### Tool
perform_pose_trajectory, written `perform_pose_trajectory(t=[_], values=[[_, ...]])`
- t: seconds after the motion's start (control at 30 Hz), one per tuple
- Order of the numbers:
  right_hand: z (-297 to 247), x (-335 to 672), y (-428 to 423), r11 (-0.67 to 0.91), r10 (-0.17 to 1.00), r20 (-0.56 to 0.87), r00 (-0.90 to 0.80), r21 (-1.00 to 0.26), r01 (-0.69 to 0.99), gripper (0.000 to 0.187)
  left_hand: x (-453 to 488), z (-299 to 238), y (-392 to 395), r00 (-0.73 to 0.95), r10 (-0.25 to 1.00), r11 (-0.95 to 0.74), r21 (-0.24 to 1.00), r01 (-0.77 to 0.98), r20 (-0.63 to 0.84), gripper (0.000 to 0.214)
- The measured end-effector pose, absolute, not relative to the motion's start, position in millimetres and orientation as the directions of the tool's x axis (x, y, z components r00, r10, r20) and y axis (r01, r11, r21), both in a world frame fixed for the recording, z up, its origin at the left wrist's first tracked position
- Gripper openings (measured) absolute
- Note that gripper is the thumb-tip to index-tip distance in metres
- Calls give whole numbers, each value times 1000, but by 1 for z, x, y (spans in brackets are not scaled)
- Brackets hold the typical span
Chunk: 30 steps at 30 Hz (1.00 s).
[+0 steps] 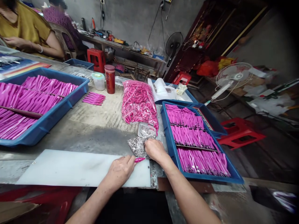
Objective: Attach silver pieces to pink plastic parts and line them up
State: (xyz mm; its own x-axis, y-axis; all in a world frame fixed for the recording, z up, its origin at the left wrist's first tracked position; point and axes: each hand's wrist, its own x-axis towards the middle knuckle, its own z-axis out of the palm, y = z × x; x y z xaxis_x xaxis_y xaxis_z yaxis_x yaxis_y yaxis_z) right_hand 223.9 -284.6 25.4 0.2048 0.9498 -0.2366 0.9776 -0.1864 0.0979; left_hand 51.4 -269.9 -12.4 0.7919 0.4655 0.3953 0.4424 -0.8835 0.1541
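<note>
My left hand (121,171) is closed around a glossy pink pointed piece, like a pen barrel (140,160), whose tip points right over the white mat (77,168). My right hand (154,149) reaches with curled fingers into a clear bag of small shiny metal parts (135,145). Whatever its fingertips pinch is hidden. Just behind that bag sits a small clear plastic box (143,130). Farther back lies a large clear bag (140,101) full of pink pieces. Several slim pink pens (93,98) lie in a row on the table.
Blue trays of purple-pink strips stand left (77,98) and right (235,178). A red tumbler (110,81) and a lidded tub (98,83) are at the back. Beyond are a red stool (240,132), a fan (233,76) and a seated person in a yellow top (32,28).
</note>
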Motion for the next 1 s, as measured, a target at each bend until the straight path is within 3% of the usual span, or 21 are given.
perform_pose_trajectory(t=[1.0], values=[[19, 224, -289, -249, 956, -155, 250, 24, 968, 23, 52, -17, -270, 789, 457, -886, 129, 446, 411, 17]])
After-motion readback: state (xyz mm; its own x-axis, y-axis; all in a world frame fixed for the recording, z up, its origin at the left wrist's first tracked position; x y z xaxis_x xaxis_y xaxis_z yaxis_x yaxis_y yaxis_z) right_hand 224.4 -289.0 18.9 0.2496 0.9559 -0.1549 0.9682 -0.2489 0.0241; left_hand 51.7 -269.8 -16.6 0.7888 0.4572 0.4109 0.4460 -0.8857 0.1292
